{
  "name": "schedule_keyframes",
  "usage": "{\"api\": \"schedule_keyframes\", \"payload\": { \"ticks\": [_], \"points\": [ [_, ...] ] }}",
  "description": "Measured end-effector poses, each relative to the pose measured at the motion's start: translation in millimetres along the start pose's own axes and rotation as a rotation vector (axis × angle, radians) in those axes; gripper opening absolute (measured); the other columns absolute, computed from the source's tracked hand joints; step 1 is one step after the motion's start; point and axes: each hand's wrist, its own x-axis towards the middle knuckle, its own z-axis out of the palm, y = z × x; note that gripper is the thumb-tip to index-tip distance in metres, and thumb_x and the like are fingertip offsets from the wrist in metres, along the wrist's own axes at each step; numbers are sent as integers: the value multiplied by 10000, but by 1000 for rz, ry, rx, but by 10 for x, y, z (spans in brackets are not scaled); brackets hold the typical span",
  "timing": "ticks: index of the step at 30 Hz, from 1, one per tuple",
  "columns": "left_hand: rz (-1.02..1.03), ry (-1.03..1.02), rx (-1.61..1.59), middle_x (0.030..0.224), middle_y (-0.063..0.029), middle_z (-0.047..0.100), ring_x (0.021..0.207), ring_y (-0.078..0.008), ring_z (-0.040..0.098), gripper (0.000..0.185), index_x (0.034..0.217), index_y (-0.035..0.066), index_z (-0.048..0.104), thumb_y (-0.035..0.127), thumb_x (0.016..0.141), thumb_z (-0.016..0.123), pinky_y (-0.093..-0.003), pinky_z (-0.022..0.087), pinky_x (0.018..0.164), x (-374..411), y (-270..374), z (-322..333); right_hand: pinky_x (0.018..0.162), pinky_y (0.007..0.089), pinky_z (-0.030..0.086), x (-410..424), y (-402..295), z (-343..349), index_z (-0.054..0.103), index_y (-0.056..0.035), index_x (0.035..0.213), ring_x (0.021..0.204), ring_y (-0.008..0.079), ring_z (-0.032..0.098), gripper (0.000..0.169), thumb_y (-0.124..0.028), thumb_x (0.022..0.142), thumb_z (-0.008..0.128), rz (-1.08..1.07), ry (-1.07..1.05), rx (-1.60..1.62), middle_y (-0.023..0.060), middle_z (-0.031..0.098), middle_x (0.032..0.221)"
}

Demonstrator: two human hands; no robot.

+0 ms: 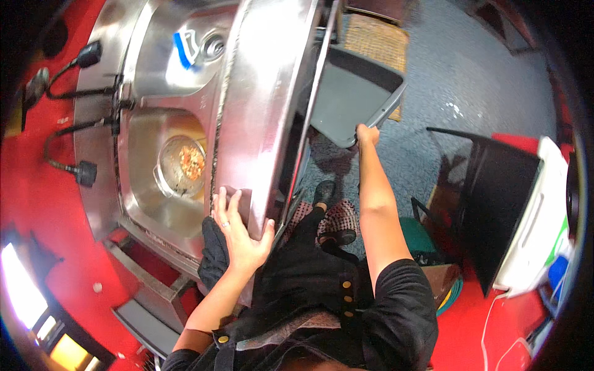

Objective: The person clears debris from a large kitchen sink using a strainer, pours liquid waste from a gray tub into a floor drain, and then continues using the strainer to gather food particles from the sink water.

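With its fingers spread, my left hand (242, 239) rests on the front edge of the stainless steel sink counter (260, 92). A brownish patch under those fingers may be a reflection. My right hand (368, 135) grips the near corner of a grey plastic tub (350, 102), which is tilted beside the counter's front; part of it is hidden by the counter edge. Inside the nearer sink bowl (144, 139) sits a metal strainer (171, 167) with food scraps (191, 162). The farther bowl (155, 51) holds a blue and white object (184, 48) beside its drain (213, 47).
Two black flexible faucets (55, 150) (69, 95) rise behind the bowls. A woven mat (376, 39) lies beyond the tub on the wet-looking grey floor (455, 74). To the right stand a black panel (501, 199) and a white appliance (533, 232) with a cord. A checked mat (343, 218) lies underfoot.
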Motion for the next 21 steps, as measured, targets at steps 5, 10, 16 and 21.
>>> {"api": "schedule_keyframes", "payload": {
  "ticks": [5, 10, 16, 21],
  "points": [
    [-32, -41, 4, 1402, -240, 191, 1308, -415, 156, 758, 1303, 34, 304, 187, 673, 696, -512, 97, 1060, 45, -29, -44, 495, 287, 448, 57, -55, 553, 537, -49, 1124, 600, 167, 582, 445, -29, 686, 612, -181, -347, 287, 106, 625, 752],
    [37, -26, -46, 1384, -250, 202, 1295, -419, 172, 745, 1299, 40, 304, 214, 687, 692, -526, 110, 1049, 114, -68, -84, 441, 243, 398, 528, 315, 319, 481, -69, 1211, 563, 122, 554, 516, -30, 711, 605, -251, -231, 5, 77, 614, 706],
    [-1, 188, -203, 1227, -204, 442, 1202, -392, 356, 570, 1143, 38, 486, 264, 665, 697, -498, 235, 1010, 3, -286, -109, 445, 236, 392, -303, 1132, -485, 416, -76, 1243, 530, 112, 518, 529, -11, 743, 577, -164, -496, -25, 75, 603, 700],
    [-682, 678, -963, 867, -20, 563, 771, -120, 510, 144, 932, 36, 557, 138, 831, 550, -262, 404, 737, 707, -1114, 39, 463, 249, 388, -1237, 1585, -1601, 358, -63, 1248, 591, 131, 560, 506, -10, 785, 556, 11, -518, 46, 71, 611, 765]
  ]
}}
